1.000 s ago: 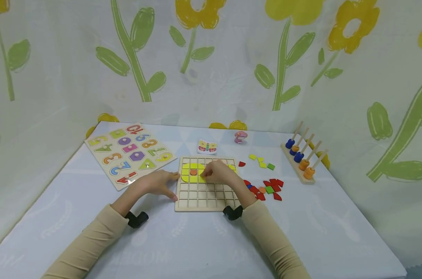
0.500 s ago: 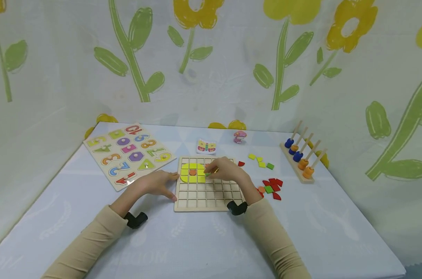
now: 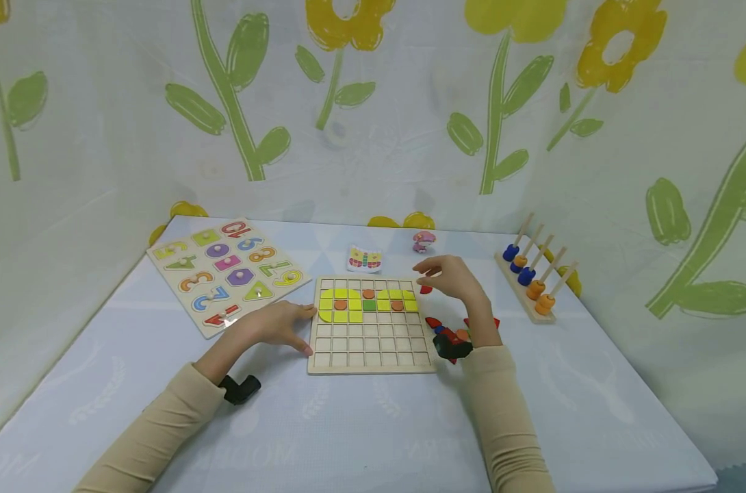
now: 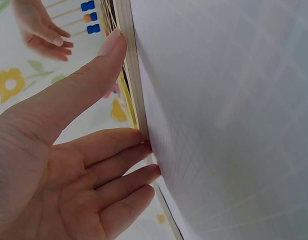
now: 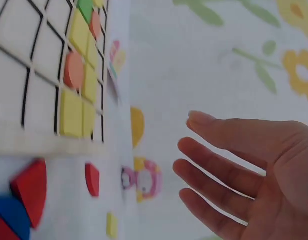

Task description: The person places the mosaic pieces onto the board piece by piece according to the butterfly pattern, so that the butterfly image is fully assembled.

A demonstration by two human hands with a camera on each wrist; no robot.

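Note:
A wooden grid board [image 3: 373,346] lies flat on the table. Yellow tiles [image 3: 356,316] fill parts of its upper rows, with orange discs [image 3: 341,305] and a green square tile [image 3: 369,305] among them. My left hand [image 3: 278,323] touches the board's left edge; in the left wrist view, the thumb [image 4: 111,45] and fingertips rest along that side. Raised near the board's far right corner is my right hand [image 3: 449,276], its fingers loosely bent with nothing between them. Under it lies a red quarter-round piece [image 5: 93,180], and a yellow tile [image 5: 111,225] shows farther off.
Red pieces [image 3: 433,322] and a blue one [image 5: 13,215] lie right of the board. A number puzzle [image 3: 242,276] is at the left. Behind the board are a patterned card [image 3: 365,259] and a pink figurine [image 3: 423,241]. A peg stacker [image 3: 525,287] stands far right.
The right hand placed the green tile in the grid, let go, and moved right and up off the board. The left hand stays at the board's edge.

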